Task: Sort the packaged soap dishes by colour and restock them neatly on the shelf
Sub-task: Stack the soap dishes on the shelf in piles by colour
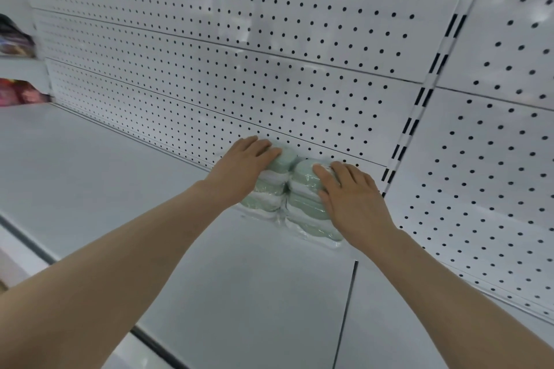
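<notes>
Two stacks of pale green soap dishes in clear plastic wrap stand side by side on the white shelf [126, 189], close to the pegboard back wall. My left hand [248, 163] rests on the top and left side of the left stack [268, 192], fingers laid over it. On top of the right stack [305, 204], my right hand [350, 192] lies with fingers straight. The two stacks touch each other in the middle.
A white pegboard wall [269, 54] runs behind the shelf, with a slotted upright [419, 108] to the right of the stacks. A seam [347, 302] splits the shelf boards. Blurred coloured goods [18, 93] sit on shelves at the far left.
</notes>
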The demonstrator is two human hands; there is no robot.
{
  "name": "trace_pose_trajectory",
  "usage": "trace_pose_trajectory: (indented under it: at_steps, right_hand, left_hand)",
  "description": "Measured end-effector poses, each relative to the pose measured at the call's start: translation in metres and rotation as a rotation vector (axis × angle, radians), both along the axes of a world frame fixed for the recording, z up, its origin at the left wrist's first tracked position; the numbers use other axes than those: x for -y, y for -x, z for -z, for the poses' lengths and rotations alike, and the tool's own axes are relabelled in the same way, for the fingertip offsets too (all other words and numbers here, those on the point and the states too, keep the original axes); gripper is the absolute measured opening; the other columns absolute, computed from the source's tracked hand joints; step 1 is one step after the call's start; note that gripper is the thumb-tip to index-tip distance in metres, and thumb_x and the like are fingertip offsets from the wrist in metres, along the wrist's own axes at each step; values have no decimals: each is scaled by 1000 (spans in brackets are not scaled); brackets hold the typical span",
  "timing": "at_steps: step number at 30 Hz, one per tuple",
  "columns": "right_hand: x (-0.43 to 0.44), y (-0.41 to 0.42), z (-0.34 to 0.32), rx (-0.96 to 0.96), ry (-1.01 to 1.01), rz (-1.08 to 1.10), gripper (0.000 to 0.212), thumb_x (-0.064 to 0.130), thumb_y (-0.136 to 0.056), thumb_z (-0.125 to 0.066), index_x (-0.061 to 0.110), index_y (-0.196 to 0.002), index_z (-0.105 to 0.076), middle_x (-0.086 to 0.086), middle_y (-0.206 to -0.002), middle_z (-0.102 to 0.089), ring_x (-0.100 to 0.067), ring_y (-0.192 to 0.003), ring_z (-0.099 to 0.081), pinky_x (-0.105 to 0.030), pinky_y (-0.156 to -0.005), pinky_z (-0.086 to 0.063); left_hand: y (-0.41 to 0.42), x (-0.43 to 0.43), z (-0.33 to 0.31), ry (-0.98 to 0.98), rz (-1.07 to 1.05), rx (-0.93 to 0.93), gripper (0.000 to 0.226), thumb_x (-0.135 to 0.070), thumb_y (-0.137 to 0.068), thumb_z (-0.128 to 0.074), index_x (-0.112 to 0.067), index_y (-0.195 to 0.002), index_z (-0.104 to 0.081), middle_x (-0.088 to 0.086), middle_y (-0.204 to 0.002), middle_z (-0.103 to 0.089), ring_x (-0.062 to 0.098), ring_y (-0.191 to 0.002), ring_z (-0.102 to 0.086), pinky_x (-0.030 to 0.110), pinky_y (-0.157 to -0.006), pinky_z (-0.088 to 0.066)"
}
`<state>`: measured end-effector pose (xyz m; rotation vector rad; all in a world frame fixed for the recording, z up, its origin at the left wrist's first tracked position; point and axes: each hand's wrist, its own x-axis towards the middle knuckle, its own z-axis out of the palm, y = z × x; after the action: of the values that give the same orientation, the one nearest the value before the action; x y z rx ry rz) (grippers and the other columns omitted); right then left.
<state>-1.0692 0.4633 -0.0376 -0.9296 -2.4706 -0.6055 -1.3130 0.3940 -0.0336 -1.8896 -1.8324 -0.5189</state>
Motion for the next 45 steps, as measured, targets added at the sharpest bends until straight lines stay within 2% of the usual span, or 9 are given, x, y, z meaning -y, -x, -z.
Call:
trace_pose_trajectory:
  at_steps: [3,5,7,10,15,26,33,42,45]
  right_hand:
    - [3,-1,-5,47,-10,42,48,36,-98,-28,18,-136,-51,-13,-127,-56,-37,-114,-53,-50,-99,-42]
    - [8,-1,-9,70,-7,58,50,38,-96,-30,15,-134,-53,-15,-126,-57,-39,-115,-53,-52,-100,-42]
    - [19,-2,-17,85,4,49,52,38,-95,-31,11,-133,-55,-18,-124,-58,-41,-116,-53,-52,-99,-43]
    - [45,-2,-27,94,-18,-14,50,36,-95,-35,6,-129,-57,-18,-116,-61,-40,-111,-56,-50,-96,-46]
    - [110,-4,-33,114,-41,-63,52,39,-94,-37,7,-130,-58,-16,-117,-61,-37,-112,-56,-47,-97,-44]
    - [326,-8,-14,116,14,-112,57,42,-97,-37,6,-139,-50,-21,-129,-56,-39,-120,-51,-49,-101,-40]
    - [433,10,33,123,152,-202,59,44,-96,-35,5,-137,-51,-19,-128,-56,-38,-118,-50,-47,-98,-40]
    - [492,60,117,231,364,-315,58,43,-94,-36,2,-130,-57,-20,-118,-62,-38,-106,-59,-47,-88,-50]
    - [506,91,141,266,441,-316,59,44,-93,-35,3,-129,-58,-18,-117,-63,-38,-105,-61,-46,-87,-53]
  left_hand:
    - [-5,17,-4,-79,30,-47,64,17,-77,-55,-11,-135,-53,12,-137,-52,36,-131,-42,42,-109,-35]
    - [-6,34,-7,-95,63,-57,47,4,-82,-67,-10,-126,-59,11,-127,-59,35,-123,-51,42,-102,-43]
    - [-6,55,-11,-73,74,-32,38,-11,-91,-63,-12,-128,-58,7,-128,-58,32,-124,-50,42,-99,-46]
    - [-2,93,-14,-70,66,-52,37,-19,-94,-60,-15,-131,-58,5,-127,-60,30,-119,-53,39,-96,-46]
    - [4,164,-12,-79,98,-126,37,-22,-87,-69,-14,-123,-64,5,-114,-66,30,-104,-61,40,-91,-51]
    - [23,386,5,59,126,-168,45,-29,-88,-68,-14,-129,-58,10,-121,-64,34,-107,-60,46,-96,-48]
    - [36,504,39,142,77,-118,45,-31,-89,-65,-15,-131,-58,7,-126,-62,29,-114,-56,41,-100,-43]
    - [69,605,123,322,-100,36,41,-30,-83,-72,-15,-120,-64,6,-116,-65,30,-104,-62,41,-88,-51]
    - [97,624,153,411,-143,56,45,-33,-83,-72,-18,-124,-62,5,-120,-64,29,-108,-60,40,-91,-50]
